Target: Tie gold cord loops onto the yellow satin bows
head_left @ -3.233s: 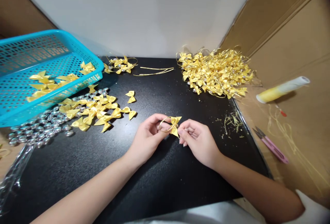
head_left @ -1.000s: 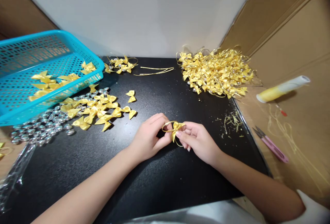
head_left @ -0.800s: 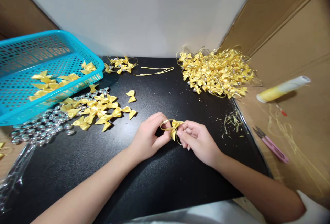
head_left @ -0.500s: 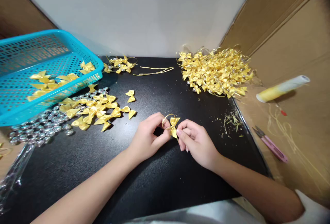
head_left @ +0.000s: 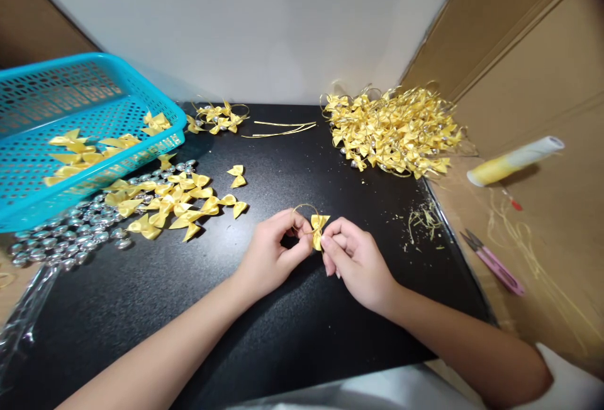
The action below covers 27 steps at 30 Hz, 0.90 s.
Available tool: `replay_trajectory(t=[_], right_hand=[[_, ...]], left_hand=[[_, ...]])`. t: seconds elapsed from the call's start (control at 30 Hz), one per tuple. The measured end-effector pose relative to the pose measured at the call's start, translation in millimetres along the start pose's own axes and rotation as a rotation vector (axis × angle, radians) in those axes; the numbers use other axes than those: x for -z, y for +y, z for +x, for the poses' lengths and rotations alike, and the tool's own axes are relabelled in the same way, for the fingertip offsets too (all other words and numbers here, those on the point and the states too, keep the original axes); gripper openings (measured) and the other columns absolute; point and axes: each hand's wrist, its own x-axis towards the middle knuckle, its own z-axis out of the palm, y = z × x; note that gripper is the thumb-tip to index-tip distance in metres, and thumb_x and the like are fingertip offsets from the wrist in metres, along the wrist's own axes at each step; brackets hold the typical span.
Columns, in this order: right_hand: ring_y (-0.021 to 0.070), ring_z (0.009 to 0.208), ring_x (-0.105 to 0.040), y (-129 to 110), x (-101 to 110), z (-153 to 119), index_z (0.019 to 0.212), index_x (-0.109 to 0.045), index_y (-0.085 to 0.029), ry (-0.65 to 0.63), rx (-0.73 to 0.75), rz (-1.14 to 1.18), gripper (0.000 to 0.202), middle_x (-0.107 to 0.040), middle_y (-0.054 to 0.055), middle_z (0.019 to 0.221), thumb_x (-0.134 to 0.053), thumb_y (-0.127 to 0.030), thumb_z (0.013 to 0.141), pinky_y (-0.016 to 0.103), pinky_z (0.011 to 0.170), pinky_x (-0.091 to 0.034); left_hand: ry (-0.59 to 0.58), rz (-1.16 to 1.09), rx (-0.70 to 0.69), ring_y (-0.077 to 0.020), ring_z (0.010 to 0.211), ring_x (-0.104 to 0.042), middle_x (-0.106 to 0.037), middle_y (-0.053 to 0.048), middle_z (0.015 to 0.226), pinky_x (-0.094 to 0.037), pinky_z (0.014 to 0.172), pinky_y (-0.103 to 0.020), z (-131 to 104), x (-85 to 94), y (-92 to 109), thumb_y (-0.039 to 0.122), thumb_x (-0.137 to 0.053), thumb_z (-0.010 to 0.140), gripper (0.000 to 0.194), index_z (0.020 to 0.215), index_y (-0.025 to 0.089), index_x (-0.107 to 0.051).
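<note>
Between my hands, just above the black table [head_left: 292, 334], is a yellow ribbon bow [head_left: 319, 230] with a loop of thin gold cord [head_left: 306, 206]. My left hand [head_left: 278, 246] is closed, thumb and fingers pinching the cord at the bow's left side. From the right, my right hand [head_left: 356, 259] has thumb and forefinger closed at the bow's edge, on what looks like its tail or cord end. The fingers hide the exact grip points. Left of my hands lie loose yellow bows [head_left: 177, 199] and silver beads [head_left: 70, 234].
A turquoise basket [head_left: 106, 168] with bows stands at the left. Corded bows form a large pile [head_left: 391, 130] at the back right and a small group [head_left: 219, 117] at the back. Cut cords [head_left: 283, 129], cord scraps [head_left: 425, 221], pink snips [head_left: 495, 266] and a tube [head_left: 514, 160] lie around.
The cord loop above my left fingers stands out wider and higher. The bow has turned slightly between my fingers, while both hands stay in nearly the same place.
</note>
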Motion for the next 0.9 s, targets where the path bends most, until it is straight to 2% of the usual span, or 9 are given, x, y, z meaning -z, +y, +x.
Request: replay_trajectory(t=[0.2, 0.37, 0.53, 0.63, 0.73, 0.8, 0.9], right_hand=[[0.0081, 0.041, -0.042, -1, -1, 2, 0.079, -0.047, -0.021, 0.012, -0.008, -0.012, 0.017, -0.053, -0.006, 0.048, -0.049, -0.032, 0.091, 0.021, 0.045, -0.032], [0.0081, 0.041, -0.043, -2, -1, 1, 0.078, -0.047, -0.021, 0.01, -0.014, -0.006, 0.017, -0.052, -0.006, 0.048, -0.049, -0.033, 0.091, 0.021, 0.045, -0.032], [0.0077, 0.041, -0.043, -3, -1, 2, 0.078, -0.047, -0.021, 0.006, -0.017, 0.002, 0.018, -0.052, -0.007, 0.048, -0.049, -0.033, 0.091, 0.021, 0.046, -0.033], [0.0077, 0.041, -0.043, -3, -1, 2, 0.077, -0.047, -0.021, 0.007, -0.028, 0.006, 0.018, -0.052, -0.007, 0.048, -0.049, -0.033, 0.091, 0.021, 0.046, -0.033], [0.0079, 0.041, -0.044, -4, -1, 1, 0.077, -0.048, -0.021, 0.005, -0.036, 0.005, 0.018, -0.052, -0.007, 0.048, -0.05, -0.032, 0.091, 0.021, 0.046, -0.032], [0.0077, 0.042, -0.044, -4, 0, 1, 0.078, -0.048, -0.02, -0.001, -0.036, 0.003, 0.017, -0.052, -0.007, 0.049, -0.049, -0.031, 0.091, 0.021, 0.047, -0.033], [0.0074, 0.042, -0.043, -3, 0, 1, 0.077, -0.048, -0.02, -0.005, -0.03, 0.003, 0.018, -0.052, -0.007, 0.049, -0.048, -0.031, 0.092, 0.021, 0.047, -0.032]], left_hand=[[0.007, 0.001, 0.003, -0.0098, 0.062, -0.053, -0.059, 0.002, 0.066, -0.043, 0.061, -0.022, 0, -1.0, 1, 0.014, -0.056, 0.083, 0.013, 0.07, 0.017, -0.057], [0.022, 0.048, -0.061, -0.0109, 0.063, -0.055, -0.06, 0.001, 0.068, -0.045, 0.061, -0.023, 0, 0.0, 0, 0.014, -0.056, 0.084, 0.013, 0.071, 0.017, -0.056], [0.061, 0.178, -0.174, -0.0122, 0.065, -0.054, -0.058, 0.0, 0.072, -0.045, 0.061, -0.024, 0, 2.4, -2, 0.016, -0.062, 0.082, 0.008, 0.08, 0.017, -0.055], [0.207, 0.223, -0.269, -0.0129, 0.069, -0.052, -0.054, 0.001, 0.078, -0.045, 0.062, -0.025, 0, 2.9, -3, 0.017, -0.07, 0.076, 0.024, 0.088, 0.019, -0.049], [0.334, 0.323, -0.475, -0.0147, 0.078, -0.055, -0.054, -0.001, 0.087, -0.048, 0.068, -0.028, 1, 4.8, -3, 0.013, -0.074, 0.072, 0.032, 0.089, 0.021, -0.048], [0.329, 0.451, -0.583, -0.016, 0.083, -0.058, -0.058, -0.003, 0.095, -0.049, 0.072, -0.029, 1, 7.1, -2, 0.011, -0.073, 0.073, 0.026, 0.086, 0.022, -0.053], [0.239, 0.572, -0.575, -0.0193, 0.088, -0.061, -0.063, -0.007, 0.102, -0.049, 0.075, -0.033, 2, 10.5, 0, 0.014, -0.07, 0.079, 0.014, 0.087, 0.021, -0.061]])
